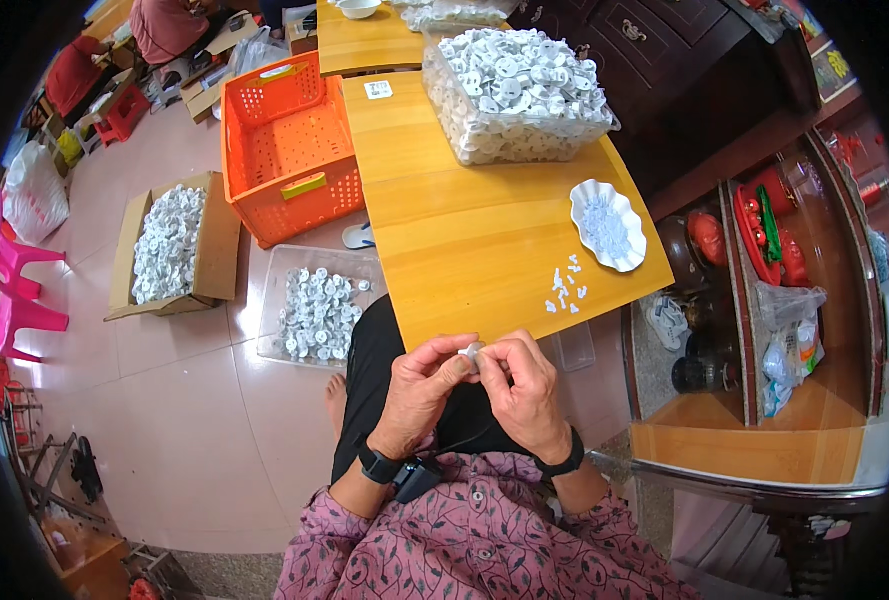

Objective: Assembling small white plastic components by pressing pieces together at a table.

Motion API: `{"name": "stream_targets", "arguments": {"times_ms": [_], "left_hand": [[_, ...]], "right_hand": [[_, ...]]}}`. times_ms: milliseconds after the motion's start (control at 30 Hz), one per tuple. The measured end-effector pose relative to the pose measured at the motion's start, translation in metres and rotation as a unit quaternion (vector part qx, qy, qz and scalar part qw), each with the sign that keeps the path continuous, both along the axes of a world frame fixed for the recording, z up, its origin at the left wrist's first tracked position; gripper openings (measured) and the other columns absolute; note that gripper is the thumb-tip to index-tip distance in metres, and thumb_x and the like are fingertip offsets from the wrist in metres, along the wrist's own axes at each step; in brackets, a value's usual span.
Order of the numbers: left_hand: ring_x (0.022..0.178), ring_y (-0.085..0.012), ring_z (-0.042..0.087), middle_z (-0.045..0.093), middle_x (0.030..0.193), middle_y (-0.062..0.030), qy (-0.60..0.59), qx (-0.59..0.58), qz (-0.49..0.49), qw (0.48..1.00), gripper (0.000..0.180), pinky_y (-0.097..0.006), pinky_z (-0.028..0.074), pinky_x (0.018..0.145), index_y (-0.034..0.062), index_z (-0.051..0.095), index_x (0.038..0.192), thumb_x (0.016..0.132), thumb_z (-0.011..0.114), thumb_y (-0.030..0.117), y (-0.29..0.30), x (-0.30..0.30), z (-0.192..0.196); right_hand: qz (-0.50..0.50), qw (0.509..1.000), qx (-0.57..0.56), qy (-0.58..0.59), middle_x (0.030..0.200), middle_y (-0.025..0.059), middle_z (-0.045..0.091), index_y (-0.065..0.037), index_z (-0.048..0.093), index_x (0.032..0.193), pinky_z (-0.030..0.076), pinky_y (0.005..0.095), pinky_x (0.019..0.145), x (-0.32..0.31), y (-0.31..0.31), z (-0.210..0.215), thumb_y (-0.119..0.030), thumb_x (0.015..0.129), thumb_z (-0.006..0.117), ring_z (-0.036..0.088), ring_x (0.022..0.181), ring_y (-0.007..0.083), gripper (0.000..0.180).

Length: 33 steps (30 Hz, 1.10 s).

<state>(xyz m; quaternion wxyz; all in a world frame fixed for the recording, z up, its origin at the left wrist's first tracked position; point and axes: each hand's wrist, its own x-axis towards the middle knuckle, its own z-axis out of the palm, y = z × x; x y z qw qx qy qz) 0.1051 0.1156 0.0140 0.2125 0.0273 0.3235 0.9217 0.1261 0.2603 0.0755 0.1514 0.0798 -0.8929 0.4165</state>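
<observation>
Just past the table's near edge, above my lap, both hands meet at one small white plastic part (471, 353). My left hand (425, 390) pinches it between thumb and fingertips. The bent fingers of my right hand (527, 392) press on the same part from the other side; whether they also hold a smaller piece is hidden. Ahead on the yellow wooden table (445, 260) lie several tiny pale clips (565, 290). A scalloped white dish (633, 250) of translucent small pieces sits beyond them. Behind stands a clear bin (495, 145) heaped with round white plastic parts.
Left of the table are an orange crate (290, 185), a cardboard box (215, 240) full of white parts, and a clear tray (275, 275) holding more. Pink stools (25, 300) stand far left. Shelves (745, 430) rise on the right. Other people (170, 30) sit at the far left.
</observation>
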Motion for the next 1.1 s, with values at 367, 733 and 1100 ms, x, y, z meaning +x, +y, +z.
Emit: {"name": "stream_targets", "arguments": {"times_ms": [367,733,1100], "left_hand": [[0.095,-0.016,0.066,0.068,0.111,-0.0109,-0.044,0.032,-0.003,0.999,0.03,-0.029,0.056,0.085,-0.0038,0.062,0.124,0.097,0.064,0.008,-0.001,-0.005,-0.001],[0.087,-0.0177,0.067,0.069,0.105,-0.0101,-0.021,-0.035,-0.004,0.999,0.027,-0.031,0.056,0.079,-0.0034,0.063,0.122,0.098,0.062,0.008,-0.013,-0.007,-0.001],[0.073,-0.0168,0.067,0.064,0.086,-0.0042,-0.146,-0.18,0.241,0.943,0.026,-0.026,0.056,0.062,0.002,0.063,0.11,0.095,0.07,0.022,-0.101,-0.068,-0.073]], "right_hand": [[0.009,0.98,-0.169,-0.106,0.086,0.0122,0.062,0.002,0.06,0.093,0.055,0.0289,0.062,-0.003,0.004,0.001,-0.002,0.094,0.062,0.07,0.072,0.0197,0.005],[-0.007,0.996,-0.081,-0.038,0.08,0.0112,0.06,0.0,0.062,0.092,0.049,0.0293,0.054,0.001,0.003,-0.007,-0.001,0.09,0.067,0.065,0.064,0.0202,0.005],[-0.076,0.917,-0.356,-0.164,0.097,0.0099,0.068,0.004,0.06,0.11,0.056,0.0244,0.068,0.003,0.046,-0.029,-0.003,0.099,0.054,0.07,0.082,0.0159,0.015]]}}
